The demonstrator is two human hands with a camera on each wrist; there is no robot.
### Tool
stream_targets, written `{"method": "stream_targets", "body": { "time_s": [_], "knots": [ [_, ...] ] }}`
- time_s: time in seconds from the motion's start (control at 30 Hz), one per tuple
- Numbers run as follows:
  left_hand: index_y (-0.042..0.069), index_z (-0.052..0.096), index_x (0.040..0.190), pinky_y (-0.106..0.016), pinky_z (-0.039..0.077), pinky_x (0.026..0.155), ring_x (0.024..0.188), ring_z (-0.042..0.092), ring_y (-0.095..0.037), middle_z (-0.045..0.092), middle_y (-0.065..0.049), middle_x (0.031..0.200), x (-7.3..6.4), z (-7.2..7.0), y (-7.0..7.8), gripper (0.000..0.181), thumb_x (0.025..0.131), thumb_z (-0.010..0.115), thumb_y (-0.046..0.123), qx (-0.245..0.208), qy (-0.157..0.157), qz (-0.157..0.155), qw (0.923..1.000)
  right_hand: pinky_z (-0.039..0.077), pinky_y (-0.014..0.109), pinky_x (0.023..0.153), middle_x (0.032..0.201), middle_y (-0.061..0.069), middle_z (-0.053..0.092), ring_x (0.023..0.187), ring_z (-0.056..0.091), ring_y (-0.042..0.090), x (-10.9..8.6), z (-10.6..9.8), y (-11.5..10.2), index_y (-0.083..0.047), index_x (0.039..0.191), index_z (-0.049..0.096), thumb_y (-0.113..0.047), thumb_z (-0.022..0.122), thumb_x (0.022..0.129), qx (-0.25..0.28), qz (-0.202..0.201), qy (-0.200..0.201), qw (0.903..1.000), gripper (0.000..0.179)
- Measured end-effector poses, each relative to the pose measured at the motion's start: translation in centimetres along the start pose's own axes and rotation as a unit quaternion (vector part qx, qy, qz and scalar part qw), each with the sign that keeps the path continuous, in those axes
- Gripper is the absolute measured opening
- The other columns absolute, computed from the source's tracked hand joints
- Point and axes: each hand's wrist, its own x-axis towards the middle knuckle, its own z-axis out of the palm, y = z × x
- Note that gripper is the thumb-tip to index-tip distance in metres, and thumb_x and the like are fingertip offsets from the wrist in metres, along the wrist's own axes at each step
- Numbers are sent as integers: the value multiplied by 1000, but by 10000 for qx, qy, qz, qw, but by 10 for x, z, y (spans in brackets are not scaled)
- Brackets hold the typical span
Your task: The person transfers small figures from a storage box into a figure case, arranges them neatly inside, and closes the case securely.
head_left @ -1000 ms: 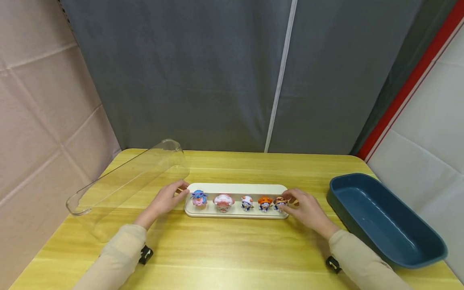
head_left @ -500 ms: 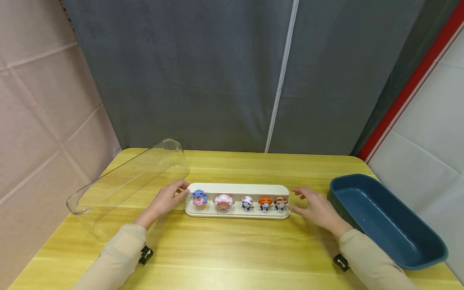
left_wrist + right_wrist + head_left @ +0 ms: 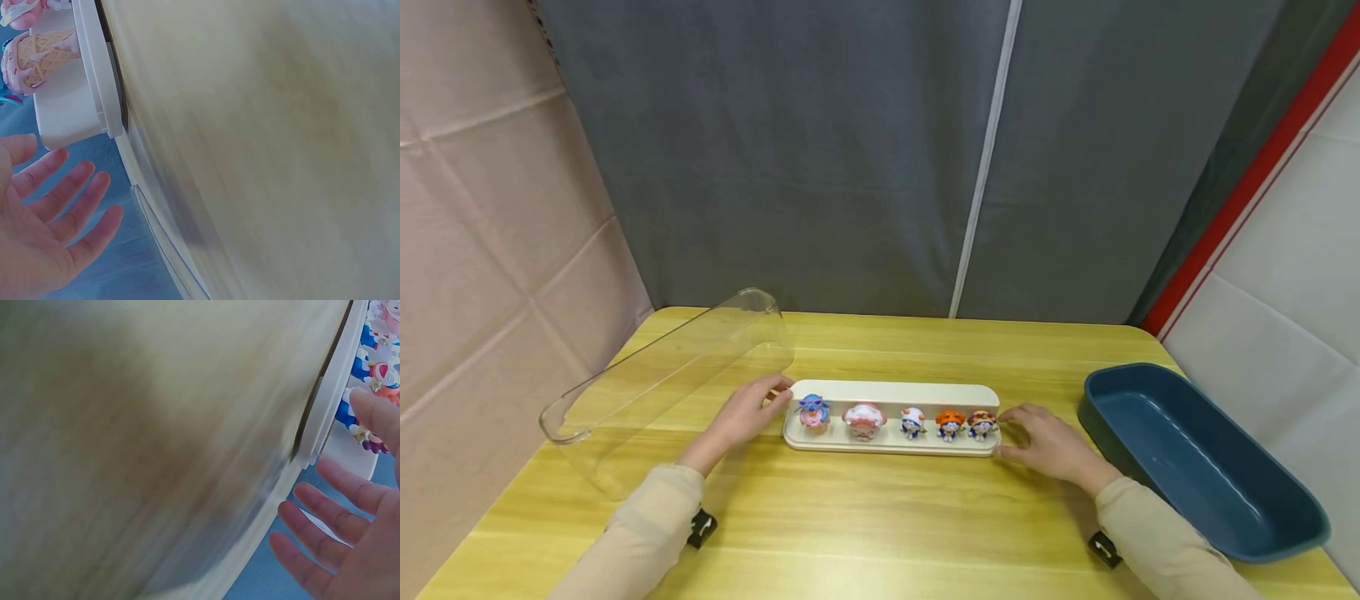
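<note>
A long cream tray (image 3: 895,391) stands on the table with several small figurines in a row on it. From left to right are a blue-topped one (image 3: 814,414) on a pink cone, a pink-and-white one (image 3: 864,422), a white-headed one (image 3: 913,423), an orange-headed one (image 3: 951,425) and a brown-and-red-headed one (image 3: 982,425). At the tray's left end is my left hand (image 3: 743,421), its fingertips right at the rim. My right hand (image 3: 1051,442) is at the other end, thumb and fingertips close to the edge. Both wrist views show the fingers spread, with nothing gripped.
A clear plastic cover (image 3: 662,375) leans at an angle on the table's left side. On the right stands a deep dark-blue basin (image 3: 1195,467). A grey curtain (image 3: 820,167) hangs behind the wooden table (image 3: 880,525).
My right hand has let go of the rightmost figurine, drawn back to the right, then come in again at the tray's right end. My left hand has stayed in place.
</note>
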Motion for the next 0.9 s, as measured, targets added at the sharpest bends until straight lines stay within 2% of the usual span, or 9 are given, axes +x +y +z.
{"method": "stream_targets", "body": {
  "time_s": [0.17,0.3,0.43,0.6,0.9],
  "knots": [
    [3,56,112,-44,44,75,90,55,-27,59,-12,103,-1,-4,4,29,92,49,22,166,206,-127,9996,43,45,78,100,6,57,95,53,28,1,2,0,-7,105,60,-43,67,73,-112,48,-23,9999,49],
    [4,55,114,-45,44,76,93,54,-28,58,-12,106,-2,-12,9,31,92,49,24,234,329,-84,9991,42,47,79,101,7,57,97,53,30,1,3,0,-7,105,59,-41,67,74,-116,85,-25,9999,47],
    [5,56,113,-44,44,75,93,54,-27,58,-12,107,-5,-23,16,33,92,48,29,370,482,135,9981,43,45,79,101,7,58,95,54,28,2,4,-1,-8,105,59,-40,68,74,-123,126,-26,9998,45],
    [5,57,110,-43,45,73,91,54,-25,58,-11,107,-10,-37,24,30,90,51,26,523,831,521,9938,43,44,79,101,7,58,94,54,27,4,5,-2,-8,103,59,-38,68,75,-148,164,-29,9998,42],
    [4,56,111,-47,41,75,94,52,-29,56,-14,108,-21,-70,33,29,88,55,22,805,1296,799,9851,43,44,78,100,6,58,93,54,26,5,5,-2,-8,102,59,-37,68,75,-116,185,-54,9997,40]
  ]
}}
